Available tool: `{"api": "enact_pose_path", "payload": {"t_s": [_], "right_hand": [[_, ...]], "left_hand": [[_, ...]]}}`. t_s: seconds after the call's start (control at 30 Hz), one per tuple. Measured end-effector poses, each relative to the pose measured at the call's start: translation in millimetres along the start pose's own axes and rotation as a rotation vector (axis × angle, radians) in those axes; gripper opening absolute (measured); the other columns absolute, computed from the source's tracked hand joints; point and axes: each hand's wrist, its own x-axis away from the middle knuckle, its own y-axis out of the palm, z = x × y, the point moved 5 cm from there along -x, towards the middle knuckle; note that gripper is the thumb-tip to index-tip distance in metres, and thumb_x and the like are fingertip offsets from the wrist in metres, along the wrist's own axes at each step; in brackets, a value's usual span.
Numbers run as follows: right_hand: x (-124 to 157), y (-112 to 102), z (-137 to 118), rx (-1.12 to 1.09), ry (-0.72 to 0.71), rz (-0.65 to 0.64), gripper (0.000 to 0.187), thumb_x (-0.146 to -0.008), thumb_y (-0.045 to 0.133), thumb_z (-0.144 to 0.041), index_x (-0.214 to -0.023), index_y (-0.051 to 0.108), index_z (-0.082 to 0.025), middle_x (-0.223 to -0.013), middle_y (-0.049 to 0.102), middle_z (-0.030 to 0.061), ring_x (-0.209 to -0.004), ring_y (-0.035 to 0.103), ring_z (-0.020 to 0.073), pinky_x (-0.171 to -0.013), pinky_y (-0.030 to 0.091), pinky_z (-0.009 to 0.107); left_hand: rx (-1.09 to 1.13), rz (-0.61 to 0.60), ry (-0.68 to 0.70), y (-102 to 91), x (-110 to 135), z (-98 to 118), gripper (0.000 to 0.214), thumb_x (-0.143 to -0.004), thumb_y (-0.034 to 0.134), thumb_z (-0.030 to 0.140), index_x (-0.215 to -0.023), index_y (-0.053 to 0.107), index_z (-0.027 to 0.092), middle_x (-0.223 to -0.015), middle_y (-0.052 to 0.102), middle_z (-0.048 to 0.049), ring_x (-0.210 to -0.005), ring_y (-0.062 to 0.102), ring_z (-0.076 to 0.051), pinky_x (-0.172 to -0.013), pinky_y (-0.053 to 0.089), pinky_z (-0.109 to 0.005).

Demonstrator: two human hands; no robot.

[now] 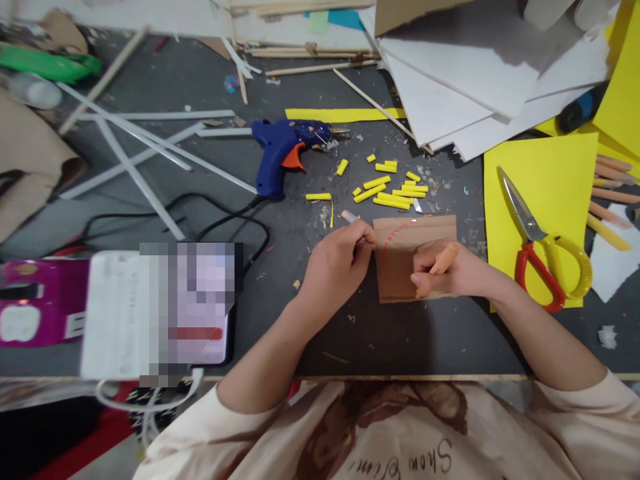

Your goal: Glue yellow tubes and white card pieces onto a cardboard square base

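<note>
A square of brown cardboard [400, 257] lies on the dark tabletop in front of me, with a thin red curved line on its upper left. My left hand [343, 257] is curled closed, and its thumb and fingertips pinch the cardboard's left edge. Just behind those knuckles pokes out a small pale stick end [349, 216]; I cannot tell whether it is held. Over the cardboard's right part, my right hand [443, 270] grips an orange crayon-like stick [445, 259], tilted, its lower end down at the cardboard. Several short yellow stick pieces [376, 182] are scattered just beyond the cardboard.
A blue glue gun [277, 153] lies behind my left hand, among white glue sticks [133, 170]. Scissors [537, 247] rest on yellow paper [540, 160] at right. White sheets [450, 87] are stacked behind. A phone [207, 303] and white box [110, 313] sit left.
</note>
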Motion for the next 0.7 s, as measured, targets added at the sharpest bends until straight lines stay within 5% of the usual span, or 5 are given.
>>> {"api": "enact_pose_path", "payload": {"t_s": [0.17,0.3,0.5,0.7], "right_hand": [[0,-3,-5,-0.064,-0.01,0.035,0.031,-0.085,0.057,-0.035,-0.06,0.058,-0.017,-0.059,0.055,-0.0023,-0.053,0.044,0.0073,-0.05,0.028,0.023],[1,-4,-3,-0.083,-0.022,0.074,0.04,-0.084,0.057,-0.033,-0.049,0.042,-0.019,-0.049,0.042,-0.0047,-0.048,0.038,0.0066,-0.048,0.027,0.023],[15,-32,13,-0.366,-0.069,0.712,0.035,-0.087,0.058,-0.053,-0.08,0.068,-0.021,-0.067,0.066,-0.0011,-0.051,0.055,0.0089,-0.045,0.041,0.022],[17,-36,1,0.065,-0.061,0.784,0.008,-0.083,0.066,-0.027,-0.083,0.071,-0.02,-0.078,0.073,0.0004,-0.069,0.066,0.0115,-0.062,0.05,0.023]], "left_hand": [[-0.012,0.006,0.012,0.4,0,0,0.018,-0.082,0.039,0.013,-0.078,0.056,0.018,-0.073,0.064,-0.0022,-0.067,0.056,-0.015,-0.062,0.038,-0.026],[-0.065,0.019,0.009,3.1,1,-1,0.014,-0.082,0.044,0.016,-0.081,0.057,0.018,-0.072,0.061,-0.0018,-0.066,0.055,-0.015,-0.06,0.038,-0.025],[-0.089,0.0,0.078,7.1,1,0,0.035,-0.082,0.049,0.015,-0.115,0.061,0.016,-0.076,0.062,-0.0001,-0.068,0.054,-0.015,-0.068,0.043,-0.026],[-0.142,-0.028,0.114,7.6,1,3,0.038,-0.085,0.048,0.017,-0.118,0.066,0.019,-0.082,0.067,-0.0032,-0.074,0.057,-0.018,-0.073,0.046,-0.029]]}}
